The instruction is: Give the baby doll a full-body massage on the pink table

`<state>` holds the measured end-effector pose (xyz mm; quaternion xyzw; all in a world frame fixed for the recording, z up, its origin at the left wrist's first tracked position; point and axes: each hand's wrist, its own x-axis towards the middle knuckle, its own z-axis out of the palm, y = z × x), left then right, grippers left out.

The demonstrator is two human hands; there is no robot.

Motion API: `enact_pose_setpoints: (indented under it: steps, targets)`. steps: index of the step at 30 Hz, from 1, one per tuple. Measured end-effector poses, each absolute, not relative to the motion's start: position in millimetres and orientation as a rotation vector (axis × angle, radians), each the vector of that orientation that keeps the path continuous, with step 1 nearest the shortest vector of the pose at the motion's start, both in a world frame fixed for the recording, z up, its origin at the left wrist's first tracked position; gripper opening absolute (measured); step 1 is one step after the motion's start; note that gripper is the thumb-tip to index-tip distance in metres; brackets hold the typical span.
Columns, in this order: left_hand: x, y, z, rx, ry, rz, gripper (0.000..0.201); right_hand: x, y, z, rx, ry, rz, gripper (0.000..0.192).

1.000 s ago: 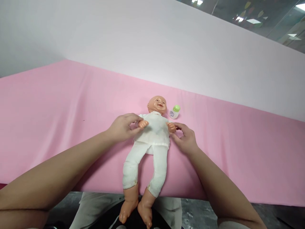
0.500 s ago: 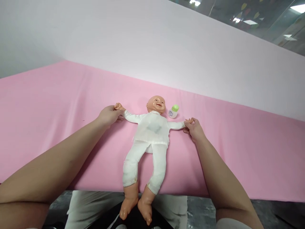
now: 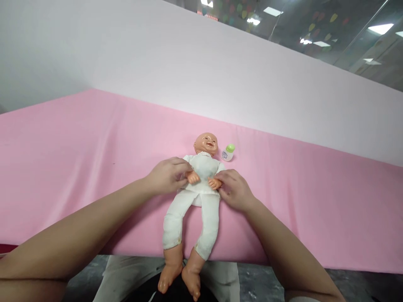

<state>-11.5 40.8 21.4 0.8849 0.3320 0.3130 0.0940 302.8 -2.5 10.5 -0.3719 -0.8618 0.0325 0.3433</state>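
Note:
A baby doll (image 3: 204,167) in a white top and trousers lies on its back, its bare feet hanging past the table's near edge. My left hand (image 3: 170,175) is closed around the doll's forearm on the left, close to its small fist. On the other side, my right hand (image 3: 234,189) grips the doll's other arm at the wrist. Both doll hands rest over its belly, a short gap between them. Beside the doll's head sits a small clear bottle (image 3: 228,153) with a green cap, touched by neither hand.
Pink cloth (image 3: 126,130) covers the table, with soft creases on both sides. Behind it rises a white wall (image 3: 176,63), with a window (image 3: 302,33) above at the upper right. Grey floor (image 3: 258,281) shows below the near edge.
Both my hands have moved inward, bringing the doll's arms from stretched out sideways to folded over its belly. The view has shifted slightly; the bottle stays beside the head.

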Motion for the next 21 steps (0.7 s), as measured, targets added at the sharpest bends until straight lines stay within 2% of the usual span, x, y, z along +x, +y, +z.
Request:
enact_pose_setpoints:
  steps: [3,7,15,17,21]
  targets:
    - [-9,42,16,2.723,0.963,0.87,0.024,298,-2,10,-0.887,-2.299,0.053,0.046]
    - [-11,44,18,2.522,1.143,0.951,0.026,312,4,5,-1.083,-2.088,0.218,0.039]
    - [-46,79,17,1.634,1.728,1.153,0.034,374,46,-16,-1.326,-1.27,0.668,0.081]
    - [-58,94,9,1.449,1.689,1.121,0.033,387,56,-23,-1.449,-1.126,0.797,0.084]
    - [-72,113,-8,1.213,1.548,1.125,0.035,399,66,-32,-1.539,-0.998,0.948,0.079]
